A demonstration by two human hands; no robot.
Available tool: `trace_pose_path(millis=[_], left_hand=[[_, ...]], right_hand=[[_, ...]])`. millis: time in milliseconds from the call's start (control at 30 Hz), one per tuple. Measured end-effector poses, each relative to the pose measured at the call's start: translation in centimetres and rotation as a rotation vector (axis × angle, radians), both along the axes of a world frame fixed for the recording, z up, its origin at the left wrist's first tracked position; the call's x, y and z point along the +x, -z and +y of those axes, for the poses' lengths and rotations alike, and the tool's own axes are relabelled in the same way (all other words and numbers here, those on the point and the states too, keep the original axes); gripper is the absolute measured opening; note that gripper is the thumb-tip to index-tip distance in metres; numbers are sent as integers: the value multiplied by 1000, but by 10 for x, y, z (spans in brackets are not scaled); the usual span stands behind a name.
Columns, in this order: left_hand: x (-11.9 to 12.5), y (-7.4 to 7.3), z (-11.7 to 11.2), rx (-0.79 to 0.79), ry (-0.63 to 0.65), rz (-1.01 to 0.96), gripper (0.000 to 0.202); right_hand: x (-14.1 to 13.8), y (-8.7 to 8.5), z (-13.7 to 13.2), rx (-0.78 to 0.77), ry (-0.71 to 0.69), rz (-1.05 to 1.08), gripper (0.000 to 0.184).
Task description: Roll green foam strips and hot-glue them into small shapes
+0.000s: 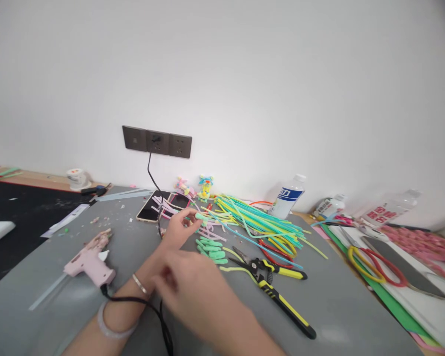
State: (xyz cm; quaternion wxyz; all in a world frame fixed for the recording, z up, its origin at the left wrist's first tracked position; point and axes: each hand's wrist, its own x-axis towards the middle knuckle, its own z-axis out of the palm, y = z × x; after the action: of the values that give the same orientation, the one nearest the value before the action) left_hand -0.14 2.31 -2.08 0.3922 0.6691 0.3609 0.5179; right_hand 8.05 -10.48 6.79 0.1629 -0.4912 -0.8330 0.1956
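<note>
My left hand [181, 228] reaches forward over the table, pinching a short light green pipe-cleaner piece [200, 216] between thumb and fingertips. My right hand [193, 282] crosses in front of the left forearm. It is smeared by motion, its fingers look curled, and what they hold, if anything, cannot be made out. A pile of short green pipe-cleaner pieces [211, 249] lies just beyond it. Pink pipe-cleaner strips [211, 232] lie near the left fingertips. Yellow-and-black wire cutters [267, 277] rest with their handles spread, right of my right hand.
A pink glue gun [91, 262] lies at left, its black cord [144, 299] passing by my wrists. Behind are a phone [148, 210], small pipe-cleaner figures [205, 188], a bundle of pipe cleaners [259, 222] and a bottle [287, 198]. Scissors [378, 267] lie at right.
</note>
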Motion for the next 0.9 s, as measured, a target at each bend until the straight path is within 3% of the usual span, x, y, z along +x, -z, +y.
trace_pose_path(millis=[100, 167, 300, 433, 533, 633, 767, 900], left_hand=[[1, -1, 1, 2, -27, -70, 15], [0, -2, 0, 3, -40, -99, 15], [-1, -3, -2, 9, -12, -129, 16], [-1, -4, -4, 19, 35, -136, 13], [-1, -4, -5, 37, 48, -141, 11], [-2, -7, -6, 37, 40, -139, 11], [-3, -9, -7, 23, 17, -153, 12], [-2, -9, -7, 22, 31, -136, 13]], right_hand=[[44, 5, 16, -100, 215, -220, 9], [59, 16, 28, -131, 282, -287, 10], [61, 41, 43, -170, 292, -256, 10], [58, 53, 45, -184, 283, -194, 13], [70, 59, 51, -185, 199, 98, 10], [92, 65, 62, -293, 166, 519, 7], [113, 71, 76, -347, 264, 1101, 23], [114, 73, 81, -324, 385, 1403, 36]])
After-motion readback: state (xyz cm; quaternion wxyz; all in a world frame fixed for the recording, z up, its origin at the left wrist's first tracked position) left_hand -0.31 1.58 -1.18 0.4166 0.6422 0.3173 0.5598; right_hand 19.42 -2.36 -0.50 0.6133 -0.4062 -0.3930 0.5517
